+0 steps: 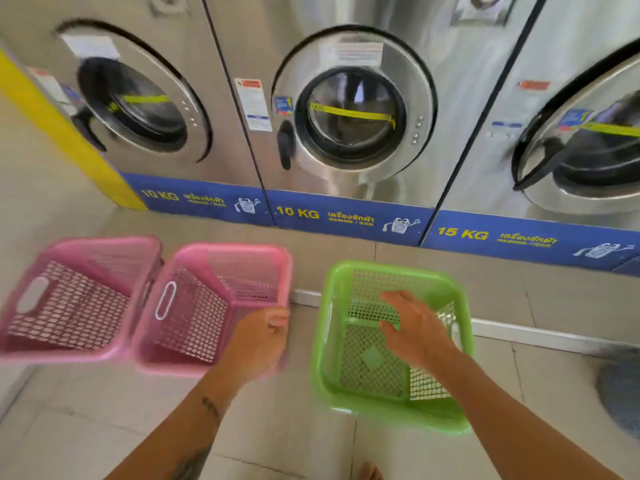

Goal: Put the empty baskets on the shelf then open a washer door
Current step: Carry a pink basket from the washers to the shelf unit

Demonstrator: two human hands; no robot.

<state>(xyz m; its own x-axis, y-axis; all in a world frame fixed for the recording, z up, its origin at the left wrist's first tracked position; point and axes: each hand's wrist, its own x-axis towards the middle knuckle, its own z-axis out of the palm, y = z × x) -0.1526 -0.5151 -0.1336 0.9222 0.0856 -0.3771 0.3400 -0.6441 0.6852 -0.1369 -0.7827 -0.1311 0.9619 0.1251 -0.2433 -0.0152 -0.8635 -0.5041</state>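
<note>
Gripping the near right rim of the middle pink basket (221, 306) w/ my left hand (258, 341), fingers curled shut over the edge. Right hand (412, 327) is down inside the green basket (391, 344), fingers spread and loose, reaching for its far right wall; looks like nothing's held yet, though motion blur makes contact hard to judge. A 2nd pink basket (76, 299) sits just left of the first, rims touching or nearly so. All three look empty, on the floor (311, 445) in front of the washers (353, 116). No shelf in view.

Risks as I see them:
- One-corner grip on the pink one means it'll tilt and swing when lifted, prob. knocking its neighbour since they're that close.
- Thin, flexy plastic rim could bend and slip out of my fingers.
- Right hand may hook the mesh instead of the rim, so the green one drags, not lifts.
- Three baskets, two hands: w/o stacking, one gets left behind or dropped.
- Right-hand washer's door (581, 140) looks ajar; could clip it while turning w/ both hands full.
</note>
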